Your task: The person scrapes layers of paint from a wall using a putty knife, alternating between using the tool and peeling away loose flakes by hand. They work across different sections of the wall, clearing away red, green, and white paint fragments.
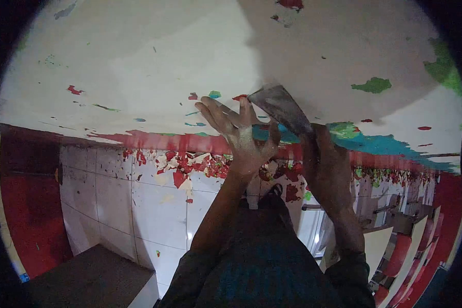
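Note:
My right hand (pixel 326 159) is wrapped round the handle of a paint scraper (pixel 282 108), a wide flat blade. The blade's edge lies against the white wall (pixel 164 56), its left corner at a small red paint patch (pixel 239 97). To its left, my left hand (pixel 241 136) has its fingers stretched apart, fingertips at the wall beside that patch; firm contact is hard to confirm. Teal paint (pixel 377 145) and a red band (pixel 174 141) run along the lower wall near both hands. The scraper's handle is mostly hidden in my grip.
Red, green and cream paint flakes (pixel 195 164) lie on the tiled floor (pixel 161 220) along the wall's foot. A dark-topped box-like piece of furniture (pixel 95 277) stands at lower left. Red-and-white chairs or benches (pixel 398 256) are at lower right. Green patches (pixel 372 85) remain on the wall.

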Demonstrator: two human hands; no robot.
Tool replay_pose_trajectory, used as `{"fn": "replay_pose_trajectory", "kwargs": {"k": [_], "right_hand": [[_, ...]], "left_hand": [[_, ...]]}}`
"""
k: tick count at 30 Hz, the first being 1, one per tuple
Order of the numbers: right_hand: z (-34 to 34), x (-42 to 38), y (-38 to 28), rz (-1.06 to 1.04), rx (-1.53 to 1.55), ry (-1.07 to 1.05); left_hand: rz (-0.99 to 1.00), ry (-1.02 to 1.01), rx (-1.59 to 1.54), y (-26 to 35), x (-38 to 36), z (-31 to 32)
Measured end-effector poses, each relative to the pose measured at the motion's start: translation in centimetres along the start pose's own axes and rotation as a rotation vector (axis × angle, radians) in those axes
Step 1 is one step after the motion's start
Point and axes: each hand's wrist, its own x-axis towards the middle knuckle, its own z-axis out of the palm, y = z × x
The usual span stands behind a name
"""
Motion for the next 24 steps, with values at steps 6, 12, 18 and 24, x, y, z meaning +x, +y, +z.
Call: {"fn": "replay_pose_trajectory", "kwargs": {"k": [6, 12, 18, 24], "right_hand": [[1.2, -0.6, 1.1, 0.035, 0.128, -0.049], [2.1, -1.2, 1.6, 0.084, 0.166, -0.118], [2.8, -1.5, 1.5, 0.035, 0.18, -0.082], [3.1, -2.1, 1.8, 0.03, 0.161, -0.099]], "left_hand": [[-0.02, 0.014, -0.029, -0.4, -0.4, 0.3], [0.011, 0.02, -0.029, -0.2, -0.2, 0.0], [0.052, -0.009, -0.009, -0.4, 0.0, -0.8], [0.06, 0.043, -0.119, -0.6, -0.5, -1.1]]}}
